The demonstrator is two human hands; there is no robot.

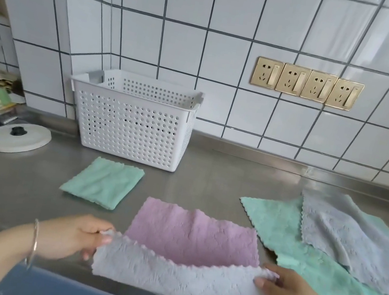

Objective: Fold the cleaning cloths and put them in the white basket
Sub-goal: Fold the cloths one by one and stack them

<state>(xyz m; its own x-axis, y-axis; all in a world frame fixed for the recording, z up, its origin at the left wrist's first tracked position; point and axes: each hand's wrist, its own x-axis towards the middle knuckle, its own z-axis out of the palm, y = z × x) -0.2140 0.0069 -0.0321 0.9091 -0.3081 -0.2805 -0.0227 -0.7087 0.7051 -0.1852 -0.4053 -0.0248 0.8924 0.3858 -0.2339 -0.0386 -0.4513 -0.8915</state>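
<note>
My left hand pinches near-left corner of pink cloth; right hand pinches near-right corner. Near edge lifted, grey underside showing. Long axis runs 9 to 3 between hands. Far edge lies flat at 12: fold goes that way. Folded green cloth at 11, basket behind it. Left hand nearer basket. Unfolded cloths at 2.

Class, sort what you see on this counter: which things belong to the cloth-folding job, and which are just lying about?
Job: pink-and-grey cloth gripped by left hand and right hand; folded green cloth; unfolded green cloth; grey cloth; white basket.
Lying about: round white lid; wall sockets.
</note>
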